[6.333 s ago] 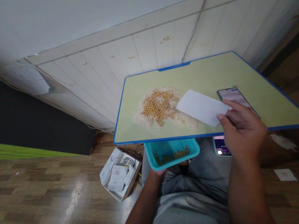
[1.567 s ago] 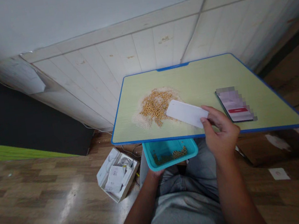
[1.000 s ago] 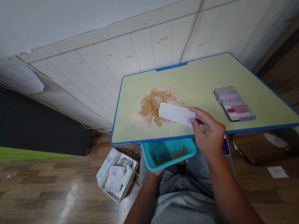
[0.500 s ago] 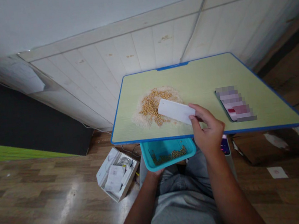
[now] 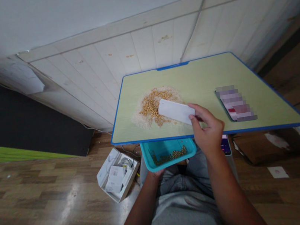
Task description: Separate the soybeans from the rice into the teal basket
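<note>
Between the thumb and fingers of my right hand (image 5: 209, 130) is a flat white plastic strip (image 5: 173, 110) with rounded corners and a small hole at its far end. That end lies over the right side of a pile of yellow soybeans (image 5: 150, 105), which is ringed by fine pale grains (image 5: 140, 120). My left hand (image 5: 156, 173) supports a turquoise tray (image 5: 171, 163) from below, just under the table's front edge; its fingers are hidden beneath it. Several soybeans (image 5: 179, 153) lie along the near side inside the tray.
The pale green table (image 5: 195, 79) has a blue rim and stands by a panelled wall. On its right lies a phone (image 5: 236, 105) with a blurred screen. A second phone (image 5: 225, 145) shows below the edge. An open white box (image 5: 118, 175) sits on the floor, a cardboard box (image 5: 260, 152) at right.
</note>
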`<move>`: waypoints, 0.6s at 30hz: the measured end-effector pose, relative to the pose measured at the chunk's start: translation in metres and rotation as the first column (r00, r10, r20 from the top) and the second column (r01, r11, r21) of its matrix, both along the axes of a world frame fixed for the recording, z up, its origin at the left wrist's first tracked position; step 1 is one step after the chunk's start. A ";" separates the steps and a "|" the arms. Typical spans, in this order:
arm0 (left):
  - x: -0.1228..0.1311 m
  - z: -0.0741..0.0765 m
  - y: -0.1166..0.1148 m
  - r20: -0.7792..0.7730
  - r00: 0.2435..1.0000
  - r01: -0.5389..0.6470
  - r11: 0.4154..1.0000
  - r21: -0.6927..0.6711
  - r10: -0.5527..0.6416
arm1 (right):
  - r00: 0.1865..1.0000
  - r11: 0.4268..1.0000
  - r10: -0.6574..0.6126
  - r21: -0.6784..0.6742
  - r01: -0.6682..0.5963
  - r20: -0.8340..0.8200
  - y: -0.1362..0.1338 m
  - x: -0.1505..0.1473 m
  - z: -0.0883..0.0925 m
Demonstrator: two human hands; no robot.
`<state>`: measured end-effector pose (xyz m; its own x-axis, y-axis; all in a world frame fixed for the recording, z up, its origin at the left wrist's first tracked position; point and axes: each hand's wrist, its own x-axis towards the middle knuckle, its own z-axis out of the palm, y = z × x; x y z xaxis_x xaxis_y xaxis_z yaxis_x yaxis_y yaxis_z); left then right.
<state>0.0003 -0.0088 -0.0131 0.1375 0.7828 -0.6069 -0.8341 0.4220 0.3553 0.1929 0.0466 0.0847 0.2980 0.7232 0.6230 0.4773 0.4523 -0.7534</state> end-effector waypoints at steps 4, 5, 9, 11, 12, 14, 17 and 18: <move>0.000 0.001 0.000 -0.028 0.999 0.026 1.000 0.012 -0.026 | 1.000 1.000 -0.004 -0.001 0.004 -0.009 0.001 0.000 0.000; 0.001 0.002 0.000 -0.036 0.999 0.031 0.999 0.009 -0.031 | 1.000 1.000 -0.005 0.001 0.005 -0.012 0.001 0.000 0.000; 0.001 0.005 0.000 -0.047 0.998 0.029 0.999 -0.016 -0.030 | 1.000 1.000 -0.011 -0.010 0.010 -0.019 0.001 0.000 0.000; 0.001 0.005 0.000 -0.044 0.998 0.032 0.999 -0.029 -0.033 | 1.000 1.000 -0.004 -0.020 0.003 -0.016 0.001 0.000 0.000; 0.001 0.005 0.001 -0.042 0.998 0.037 0.999 -0.029 -0.039 | 1.000 1.000 0.005 -0.022 -0.005 -0.015 0.000 0.000 0.000; 0.000 0.005 0.001 -0.037 0.998 0.057 0.998 -0.025 -0.058 | 1.000 1.000 0.018 -0.015 -0.019 -0.019 0.000 0.000 0.000; 0.000 0.006 0.001 -0.037 0.997 0.061 0.998 -0.031 -0.062 | 1.000 1.000 0.012 -0.010 -0.012 -0.027 0.000 0.000 0.001; 0.000 0.006 0.002 -0.035 0.998 0.058 0.998 -0.035 -0.059 | 1.000 1.000 0.005 -0.013 -0.006 -0.027 0.000 0.000 0.001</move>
